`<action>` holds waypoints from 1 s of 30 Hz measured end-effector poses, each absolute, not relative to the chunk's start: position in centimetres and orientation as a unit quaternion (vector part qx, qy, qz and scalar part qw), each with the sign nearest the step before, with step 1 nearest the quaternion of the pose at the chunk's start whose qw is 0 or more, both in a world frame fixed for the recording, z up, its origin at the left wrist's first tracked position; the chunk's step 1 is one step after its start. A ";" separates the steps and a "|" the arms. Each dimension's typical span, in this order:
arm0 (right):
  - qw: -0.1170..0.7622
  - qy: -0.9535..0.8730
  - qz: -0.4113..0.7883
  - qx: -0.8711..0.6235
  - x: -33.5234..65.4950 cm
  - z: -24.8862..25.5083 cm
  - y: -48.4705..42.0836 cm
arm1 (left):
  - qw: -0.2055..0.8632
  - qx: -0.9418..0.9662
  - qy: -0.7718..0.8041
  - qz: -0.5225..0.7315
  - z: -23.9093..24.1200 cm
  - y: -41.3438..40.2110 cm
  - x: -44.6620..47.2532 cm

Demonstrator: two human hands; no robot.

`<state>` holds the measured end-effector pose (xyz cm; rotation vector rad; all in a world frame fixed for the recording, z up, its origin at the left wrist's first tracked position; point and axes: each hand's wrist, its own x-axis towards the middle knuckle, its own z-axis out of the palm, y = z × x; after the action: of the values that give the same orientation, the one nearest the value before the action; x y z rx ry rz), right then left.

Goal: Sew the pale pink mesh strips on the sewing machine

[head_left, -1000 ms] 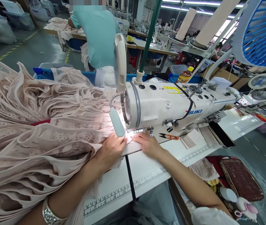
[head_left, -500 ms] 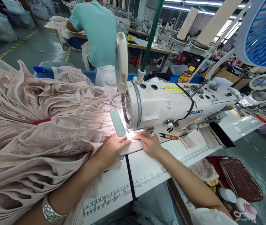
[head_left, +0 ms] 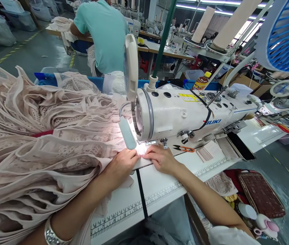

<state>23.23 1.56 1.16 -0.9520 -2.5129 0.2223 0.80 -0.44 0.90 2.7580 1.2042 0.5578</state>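
Note:
The white sewing machine [head_left: 175, 112] stands in front of me, a small lamp [head_left: 127, 132] lighting the area under its head. Just before the presser foot, my left hand [head_left: 124, 163] is closed, its thumb and fingers pinching the pale fabric piece [head_left: 141, 148]. From the other side my right hand [head_left: 162, 160] pinches the edge of that same fabric, and the fingertips of both hands nearly meet. Glare washes out the fabric's detail, and the needle is hard to make out. Beside my left forearm lies a large pile of beige lace garments [head_left: 57, 149].
Orange thread snips [head_left: 184, 148] lie right of my right hand, near a striped cloth scrap [head_left: 205, 153]. Ruler markings [head_left: 119, 217] run along the table's front edge. A blue fan [head_left: 287, 37] hangs upper right. A person in a teal shirt [head_left: 103, 34] sits ahead.
My fingertips have come closer together and a little toward me. The left fingers, flatter before, are now more bent in a pinch. The garment pile and machine stay put.

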 end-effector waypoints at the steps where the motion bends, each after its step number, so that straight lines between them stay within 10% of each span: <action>1: 0.216 -0.912 0.081 -0.339 23.2 1.3 1.5 | 0.042 0.898 0.395 0.190 0.8 -0.5 0.7; 30: 0.168 -0.913 0.049 -0.369 23.0 1.1 1.3 | 0.102 0.882 0.427 0.172 1.0 0.7 0.6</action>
<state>22.97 1.35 1.07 -1.0501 -2.5952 0.1393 0.59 0.66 1.02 2.6044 1.2616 0.5085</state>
